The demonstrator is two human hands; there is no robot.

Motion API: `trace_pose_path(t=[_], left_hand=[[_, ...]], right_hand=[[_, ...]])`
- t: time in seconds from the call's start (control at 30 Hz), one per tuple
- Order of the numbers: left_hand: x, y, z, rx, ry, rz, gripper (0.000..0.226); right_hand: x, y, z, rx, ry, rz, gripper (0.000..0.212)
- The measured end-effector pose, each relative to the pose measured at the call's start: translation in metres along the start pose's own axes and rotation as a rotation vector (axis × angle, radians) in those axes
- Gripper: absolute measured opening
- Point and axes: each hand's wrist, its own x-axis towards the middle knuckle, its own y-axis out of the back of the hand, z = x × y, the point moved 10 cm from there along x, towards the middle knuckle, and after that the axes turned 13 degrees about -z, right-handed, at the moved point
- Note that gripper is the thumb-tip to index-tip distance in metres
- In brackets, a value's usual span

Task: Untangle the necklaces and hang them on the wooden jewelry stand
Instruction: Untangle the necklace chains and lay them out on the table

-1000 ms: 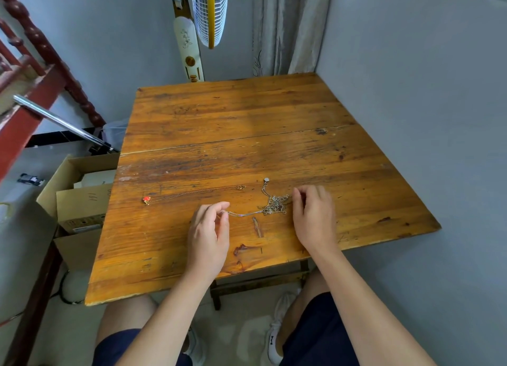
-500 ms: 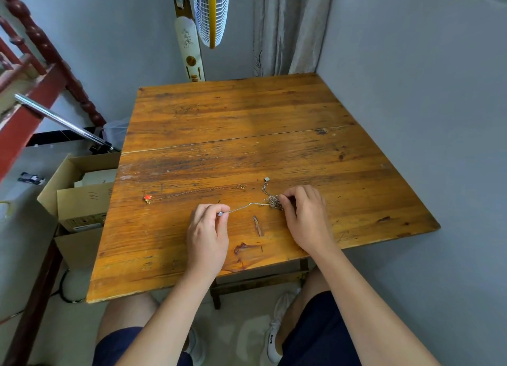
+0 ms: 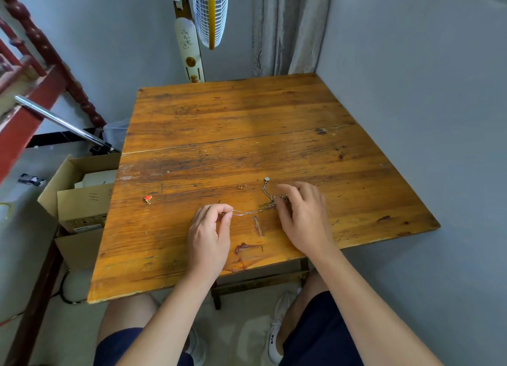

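Note:
A small tangle of thin chains lies on the wooden table near its front. A silver chain end runs left from the tangle, pinched by my left hand. My right hand sits on the tangle's right side with curled fingers pinching at it. A strand with a small pale pendant leads away from the knot. Apart to the left lies a gold necklace with a red pendant, stretched out flat. No jewelry stand is in view.
Open cardboard boxes stand left of the table beside a metal pole and a red stair railing. A standing fan and a curtain are behind the table. A grey wall runs along the table's right side.
My right hand has shifted slightly left onto the tangle and closed its fingers on it. The left hand keeps its pinch on the silver chain end.

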Motion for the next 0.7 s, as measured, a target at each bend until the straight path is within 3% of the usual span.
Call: trace_pose_path(t=[0.1, 0.3, 0.43, 0.7], left_hand=[[-0.002, 0.004, 0.005, 0.001, -0.036, 0.014, 0.01], [-0.003, 0.002, 0.014, 0.032, -0.107, 0.003, 0.01], [-0.003, 0.0, 0.016, 0.054, -0.132, -0.004, 0.01], [-0.002, 0.005, 0.006, -0.004, -0.03, 0.025, 0.011]], right_hand=[[-0.002, -0.008, -0.026, -0.075, 0.194, -0.092, 0.037], [0.004, -0.022, -0.041, -0.096, 0.31, -0.196, 0.04], [0.004, -0.028, -0.05, -0.059, 0.37, -0.226, 0.03], [0.007, -0.014, -0.028, 0.241, 0.17, -0.147, 0.014]])
